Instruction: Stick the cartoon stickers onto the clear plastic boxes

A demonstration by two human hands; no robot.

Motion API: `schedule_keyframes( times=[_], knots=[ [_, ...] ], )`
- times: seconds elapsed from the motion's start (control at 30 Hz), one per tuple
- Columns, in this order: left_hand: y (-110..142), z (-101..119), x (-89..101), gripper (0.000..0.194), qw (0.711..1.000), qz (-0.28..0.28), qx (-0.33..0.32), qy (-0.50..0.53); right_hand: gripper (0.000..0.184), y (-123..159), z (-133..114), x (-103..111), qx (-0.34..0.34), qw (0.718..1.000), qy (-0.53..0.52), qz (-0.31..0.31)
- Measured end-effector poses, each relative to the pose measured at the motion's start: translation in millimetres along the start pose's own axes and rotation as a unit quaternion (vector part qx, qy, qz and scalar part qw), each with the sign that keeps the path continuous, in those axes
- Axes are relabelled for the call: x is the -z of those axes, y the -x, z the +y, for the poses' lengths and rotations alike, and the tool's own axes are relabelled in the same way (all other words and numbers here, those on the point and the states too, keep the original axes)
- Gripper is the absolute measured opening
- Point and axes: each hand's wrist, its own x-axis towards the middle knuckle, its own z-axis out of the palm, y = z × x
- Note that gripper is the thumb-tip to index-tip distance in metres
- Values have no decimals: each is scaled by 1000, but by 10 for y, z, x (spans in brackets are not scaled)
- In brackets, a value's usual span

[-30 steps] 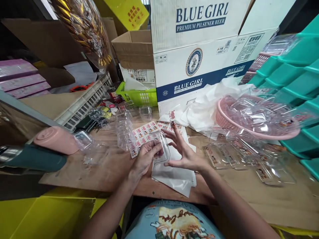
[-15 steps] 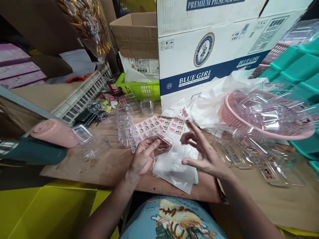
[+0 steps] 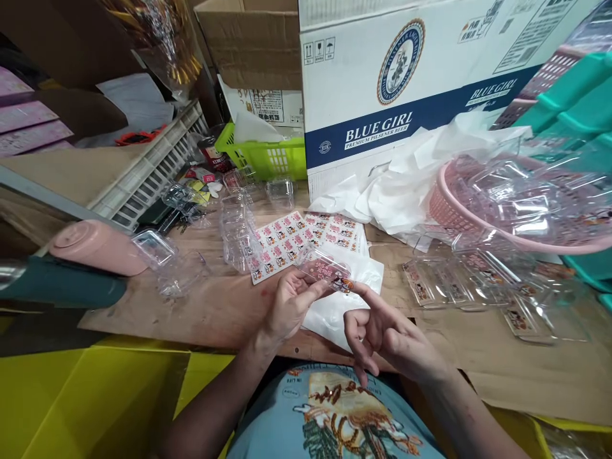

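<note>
My left hand [image 3: 291, 303] pinches a small clear plastic box [image 3: 310, 261] by its near edge, above the white paper. Pink lettering [image 3: 325, 268] shows on or through the box. At its right corner lies a small cartoon sticker [image 3: 342, 284], with the index fingertip of my right hand [image 3: 387, 328] against it. That index finger is stretched out; the other fingers are loosely bent, with nothing visible between them. Behind the box lie sticker sheets [image 3: 282, 245] with pink lettering and cartoon animals. White backing paper [image 3: 329, 319] lies partly beneath my hands.
Nested clear boxes [image 3: 236, 233] stand left of the sheets. To the right are stickered boxes [image 3: 430, 284] and a pink basket [image 3: 449, 210] heaped with clear boxes. Crumpled white paper [image 3: 401, 191] lies before a large beer carton [image 3: 354, 95]. A pink bottle [image 3: 95, 245] lies far left.
My right index finger, carrying the small sticker on its tip, has come down onto the clear box. My left hand has tilted the box flatter. The camera view has dipped.
</note>
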Motion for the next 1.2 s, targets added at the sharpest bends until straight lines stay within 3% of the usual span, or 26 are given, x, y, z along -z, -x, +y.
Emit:
schedule_keyframes(
  times=[0.6,1.2],
  knots=[
    [-19,-84,80,19,998,-45,-38,-24,63,-72,43,-14,-6,999,-35,19],
    [-12,-41,89,28,998,-62,-22,-18,53,-123,43,-43,-3,998,-25,54]
  ],
)
